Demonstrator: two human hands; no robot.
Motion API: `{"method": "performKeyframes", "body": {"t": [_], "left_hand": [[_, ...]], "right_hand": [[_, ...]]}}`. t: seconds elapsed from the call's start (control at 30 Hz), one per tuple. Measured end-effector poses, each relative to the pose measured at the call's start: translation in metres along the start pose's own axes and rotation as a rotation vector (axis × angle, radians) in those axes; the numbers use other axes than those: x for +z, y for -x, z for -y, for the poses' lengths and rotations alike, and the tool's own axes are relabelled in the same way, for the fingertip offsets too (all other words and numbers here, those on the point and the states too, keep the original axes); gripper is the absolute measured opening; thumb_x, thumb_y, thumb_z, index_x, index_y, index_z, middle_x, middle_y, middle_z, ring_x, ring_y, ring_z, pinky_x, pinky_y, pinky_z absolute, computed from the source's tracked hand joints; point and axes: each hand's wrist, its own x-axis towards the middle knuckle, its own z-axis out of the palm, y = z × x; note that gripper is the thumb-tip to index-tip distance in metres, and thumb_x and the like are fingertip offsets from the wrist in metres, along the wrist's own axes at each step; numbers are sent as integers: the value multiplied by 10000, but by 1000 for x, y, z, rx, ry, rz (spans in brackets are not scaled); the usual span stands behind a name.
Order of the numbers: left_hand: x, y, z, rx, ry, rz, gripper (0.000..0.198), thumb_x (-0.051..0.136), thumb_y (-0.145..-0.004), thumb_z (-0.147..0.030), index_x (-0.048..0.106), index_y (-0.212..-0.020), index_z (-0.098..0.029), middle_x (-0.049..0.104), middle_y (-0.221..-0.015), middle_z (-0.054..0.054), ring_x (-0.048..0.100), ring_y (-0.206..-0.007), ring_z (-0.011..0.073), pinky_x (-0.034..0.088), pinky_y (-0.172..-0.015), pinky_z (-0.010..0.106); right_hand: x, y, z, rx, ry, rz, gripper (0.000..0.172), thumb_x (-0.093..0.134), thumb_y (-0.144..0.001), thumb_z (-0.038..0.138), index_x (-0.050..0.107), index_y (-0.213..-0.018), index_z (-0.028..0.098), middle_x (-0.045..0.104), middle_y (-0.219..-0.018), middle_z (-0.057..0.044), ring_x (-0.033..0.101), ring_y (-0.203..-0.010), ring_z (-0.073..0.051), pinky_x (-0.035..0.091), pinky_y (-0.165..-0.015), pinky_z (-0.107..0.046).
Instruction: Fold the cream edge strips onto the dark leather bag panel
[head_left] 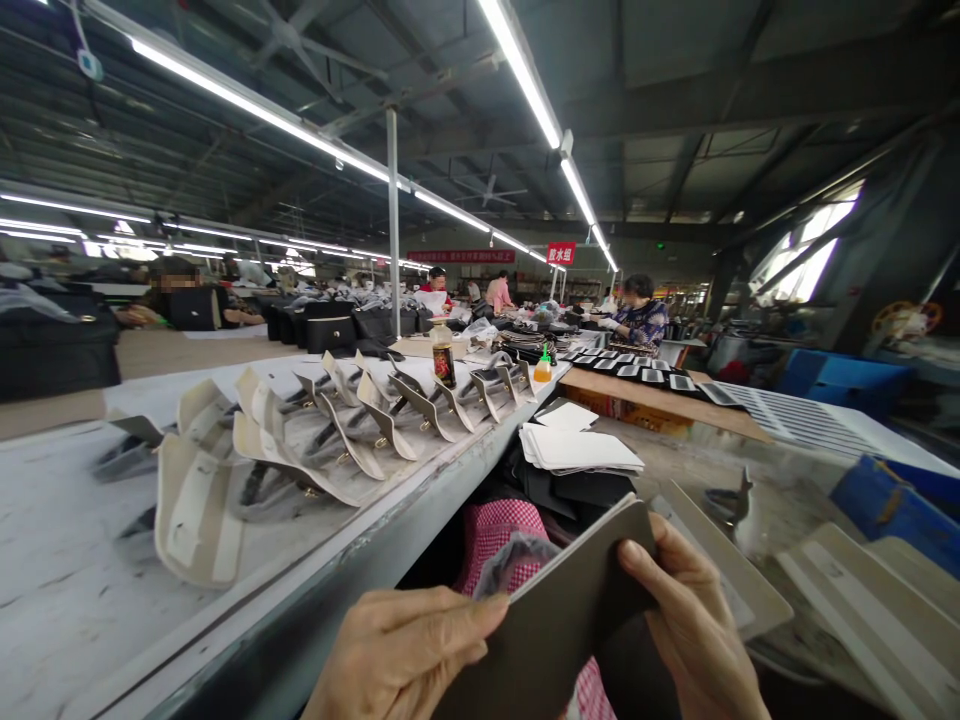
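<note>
One dark grey panel stands at bottom centre, gripped by both hands: the left hand pinches its left edge, and the right hand curls around its right edge. Left of it, a workbench edge runs toward centre, bearing roughly a dozen cream flaps. One white paper stack lies just above the panel.

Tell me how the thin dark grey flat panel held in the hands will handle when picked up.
The thin dark grey flat panel is probably fairly stiff: it stands up without obvious sag, held at its edges by the left hand and right hand. Being thin, it is likely light for its size. Its smooth-looking face may slip a little.
</note>
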Motion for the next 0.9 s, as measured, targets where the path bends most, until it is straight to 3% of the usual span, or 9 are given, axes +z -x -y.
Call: {"method": "performKeyframes", "body": {"t": [0.3,0.53,0.77,0.9], "left_hand": [[4,-6,18,27,7,30,432,644,-906,27,720,-1271,-190,816,-911,73,779,-707,139,656,-663,174],[-1,-9,23,87,-219,4,326,613,-936,-12,736,-1206,-147,817,-914,87,780,-707,147,667,-669,198],[23,-6,24,-49,-312,-222,270,641,-886,23,743,-1043,-171,802,-892,32,780,-746,129,628,-742,145],[35,-10,23,26,-229,-287,270,657,-872,48,748,-1027,-154,792,-871,42,772,-741,134,629,-729,157]], "right_hand": [[-13,7,-3,-28,105,-19,279,844,-773,476,754,-841,222,591,-694,11,522,-653,-157,434,-600,-238],[-8,14,2,-63,186,-37,296,803,-802,501,744,-822,212,607,-709,-1,541,-663,-174,444,-584,-246],[4,25,11,-73,343,-84,342,770,-815,538,685,-743,214,610,-716,-11,560,-700,-201,470,-623,-264],[2,24,12,-58,285,-80,329,779,-809,535,686,-765,222,596,-721,-4,554,-709,-197,464,-621,-257]]}}
